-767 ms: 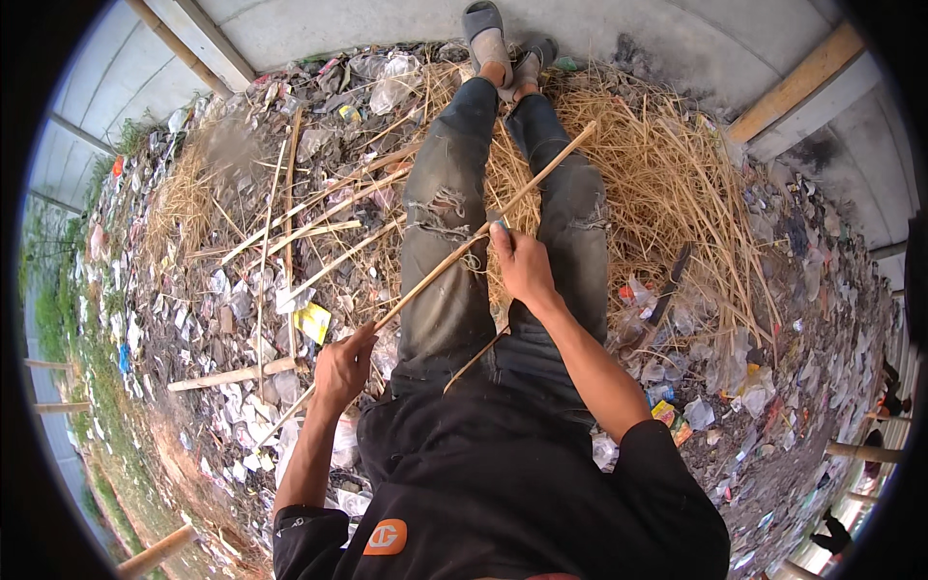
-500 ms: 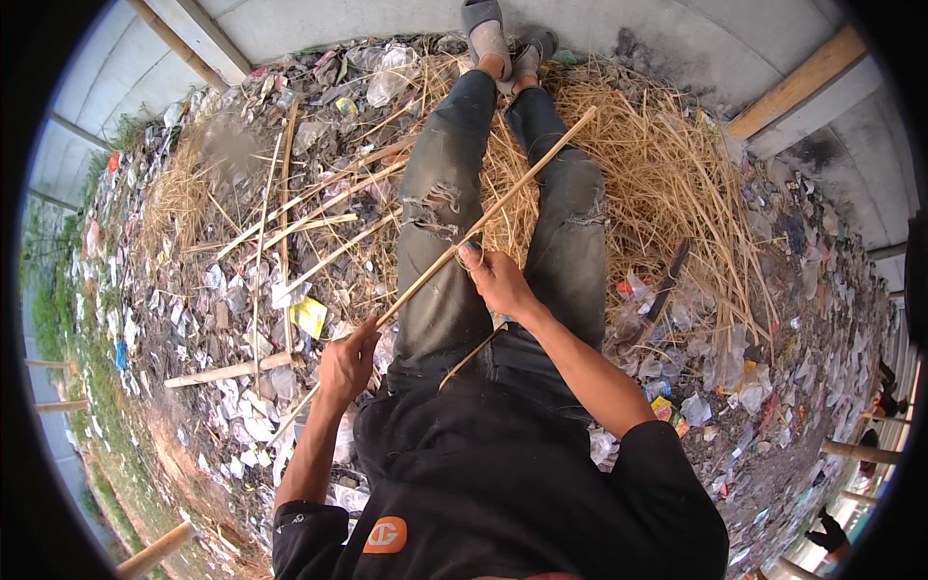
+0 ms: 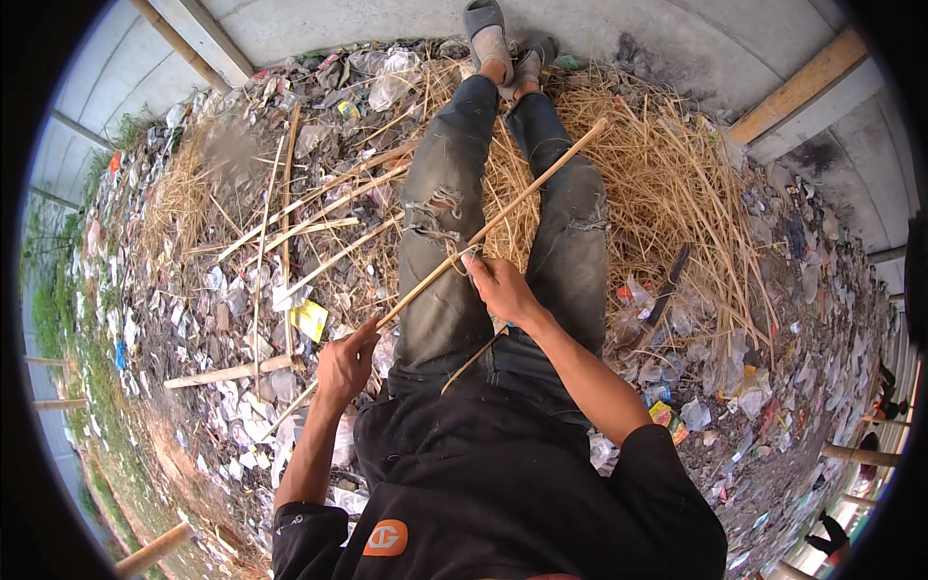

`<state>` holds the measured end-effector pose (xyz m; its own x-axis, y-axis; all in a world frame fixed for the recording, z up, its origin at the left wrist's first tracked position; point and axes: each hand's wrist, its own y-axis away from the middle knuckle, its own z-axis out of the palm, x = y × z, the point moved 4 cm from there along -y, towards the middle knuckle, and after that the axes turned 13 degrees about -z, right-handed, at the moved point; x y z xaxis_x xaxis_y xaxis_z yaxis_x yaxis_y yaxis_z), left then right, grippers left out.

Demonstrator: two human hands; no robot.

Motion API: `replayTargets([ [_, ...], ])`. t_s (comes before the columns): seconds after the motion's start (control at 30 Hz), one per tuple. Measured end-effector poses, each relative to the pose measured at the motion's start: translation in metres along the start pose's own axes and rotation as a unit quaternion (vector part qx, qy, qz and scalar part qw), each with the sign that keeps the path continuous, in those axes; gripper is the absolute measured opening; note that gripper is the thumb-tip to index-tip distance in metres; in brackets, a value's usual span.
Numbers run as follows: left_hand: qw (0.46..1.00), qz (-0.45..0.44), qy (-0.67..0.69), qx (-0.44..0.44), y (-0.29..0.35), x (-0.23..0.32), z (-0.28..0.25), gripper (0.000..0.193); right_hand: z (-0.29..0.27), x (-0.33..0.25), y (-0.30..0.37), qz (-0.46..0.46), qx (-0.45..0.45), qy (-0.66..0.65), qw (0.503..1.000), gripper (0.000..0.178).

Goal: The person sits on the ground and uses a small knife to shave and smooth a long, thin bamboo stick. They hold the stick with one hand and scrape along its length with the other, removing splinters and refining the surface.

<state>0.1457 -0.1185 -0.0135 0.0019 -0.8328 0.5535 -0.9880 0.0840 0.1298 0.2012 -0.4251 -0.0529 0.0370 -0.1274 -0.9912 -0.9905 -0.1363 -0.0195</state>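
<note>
A long, pale bamboo stick [image 3: 539, 182] lies slantwise across my thighs, its far end above the knee on the right. My left hand [image 3: 345, 365] is closed round its lower part, beside my left hip. My right hand [image 3: 503, 294] is closed at the middle of the stick, thumb pressed along it. A thin brown rod [image 3: 472, 362], blue at its upper end, runs from my lap to the heel of that hand and seems to be held in it; its other end is hidden. A thin pale curl shows at the stick beside the right fingers.
Dry straw [image 3: 657, 203] is heaped beside and between my stretched-out legs. Several bamboo strips [image 3: 324, 200] and a short, thicker pole [image 3: 230, 372] lie at the left on litter-strewn ground. A concrete wall [image 3: 619, 34] stands beyond my feet, with a wooden post [image 3: 797, 85] at the right.
The stick's far end has shifted slightly right and down. My right hand has turned a little, and a pale curl now shows beside its fingers. The left hand has hardly moved.
</note>
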Motion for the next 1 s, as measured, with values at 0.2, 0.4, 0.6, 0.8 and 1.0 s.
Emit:
replayTargets([
  [0.2, 1.000, 0.007, -0.003, 0.016, -0.004, 0.010, 0.001, 0.034, -0.016, -0.019, 0.003, 0.134, -0.099, -0.226, 0.960, 0.059],
  [0.4, 0.987, 0.067, -0.122, 0.080, -0.002, 0.010, -0.003, 0.038, -0.058, -0.043, -0.013, -0.066, 0.057, 0.063, 0.994, 0.053],
  [0.6, 0.973, 0.106, -0.174, 0.112, -0.009, 0.010, -0.002, 0.039, -0.027, -0.056, -0.028, -0.091, -0.038, 0.270, 0.958, 0.047],
  [0.8, 0.981, 0.088, -0.142, 0.096, -0.007, 0.008, -0.002, 0.038, -0.029, -0.048, -0.032, -0.108, -0.118, 0.163, 0.974, 0.036],
  [1.0, 0.993, 0.063, -0.084, 0.048, -0.014, 0.017, -0.004, 0.032, -0.018, -0.059, -0.017, -0.216, -0.218, -0.071, 0.949, 0.026],
])
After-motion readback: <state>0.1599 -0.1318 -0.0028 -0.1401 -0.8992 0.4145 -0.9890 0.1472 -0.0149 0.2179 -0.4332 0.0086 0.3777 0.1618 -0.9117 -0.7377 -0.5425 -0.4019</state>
